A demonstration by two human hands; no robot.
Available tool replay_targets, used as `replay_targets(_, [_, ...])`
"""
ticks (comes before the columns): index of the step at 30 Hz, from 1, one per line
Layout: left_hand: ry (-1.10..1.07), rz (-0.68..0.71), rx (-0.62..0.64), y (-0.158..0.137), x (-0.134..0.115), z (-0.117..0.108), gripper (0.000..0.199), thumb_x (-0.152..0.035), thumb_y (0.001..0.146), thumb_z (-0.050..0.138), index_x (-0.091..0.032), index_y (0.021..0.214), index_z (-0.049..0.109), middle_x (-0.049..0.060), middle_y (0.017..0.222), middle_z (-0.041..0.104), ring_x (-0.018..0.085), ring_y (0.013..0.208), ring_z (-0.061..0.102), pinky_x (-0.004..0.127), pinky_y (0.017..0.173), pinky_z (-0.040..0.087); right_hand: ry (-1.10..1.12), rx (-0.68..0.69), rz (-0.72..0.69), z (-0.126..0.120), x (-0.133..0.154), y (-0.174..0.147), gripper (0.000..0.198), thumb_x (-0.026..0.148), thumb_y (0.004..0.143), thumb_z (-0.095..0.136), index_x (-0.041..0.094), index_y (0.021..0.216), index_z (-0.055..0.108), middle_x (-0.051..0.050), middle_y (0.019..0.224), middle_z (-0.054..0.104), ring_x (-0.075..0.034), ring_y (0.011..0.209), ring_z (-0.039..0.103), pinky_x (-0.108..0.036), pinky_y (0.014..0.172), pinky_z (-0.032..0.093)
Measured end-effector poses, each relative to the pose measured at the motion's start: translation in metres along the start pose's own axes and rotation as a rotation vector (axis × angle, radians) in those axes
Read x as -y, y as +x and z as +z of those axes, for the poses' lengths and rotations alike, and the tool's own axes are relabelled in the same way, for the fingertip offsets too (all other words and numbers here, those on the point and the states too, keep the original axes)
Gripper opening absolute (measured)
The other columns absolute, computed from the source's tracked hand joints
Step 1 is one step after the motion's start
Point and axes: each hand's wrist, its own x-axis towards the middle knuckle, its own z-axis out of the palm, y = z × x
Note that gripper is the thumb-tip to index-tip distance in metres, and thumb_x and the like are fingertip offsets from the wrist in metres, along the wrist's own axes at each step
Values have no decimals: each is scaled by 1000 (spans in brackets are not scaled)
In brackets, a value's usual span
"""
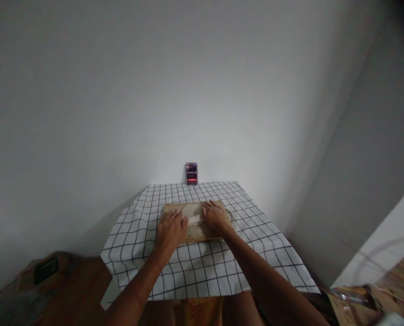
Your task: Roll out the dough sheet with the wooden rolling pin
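Head view: left hand [171,227] and right hand [216,217] lie palm-down over a pale roller's [195,220] ends; grip beneath: cannot tell. Roller is on wooden board [199,234]; checked tablecloth [266,242] margins extend past its edges.

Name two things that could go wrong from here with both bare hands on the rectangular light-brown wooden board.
First, the board lies on a white cloth with a dark grid, wrinkled in places, so a push from the left hand or right hand might slide it. Second, an upright dark rectangular object stands at the cloth's far edge, near the white wall; a tug on the cloth could topple it.
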Motion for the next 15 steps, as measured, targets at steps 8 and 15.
replay_targets(8, [-73,77,-3,-25,-5,-1,48,-41,117,42,-22,152,70,13,161,72,31,149,66,48,125,53,-21,-54,-15,0,-4,-24,52,38,121,31,24,143,76,-9,171,62,-26,166,45,-49,137,32])
replay_targets(15, [47,55,14,19,5,2,50,-42,119,38,-19,128,82,15,134,85,31,131,77,45,116,56,1,42,-4,-10,5,27,55,34,121,29,17,136,79,-14,147,78,-27,141,69,-39,121,47])
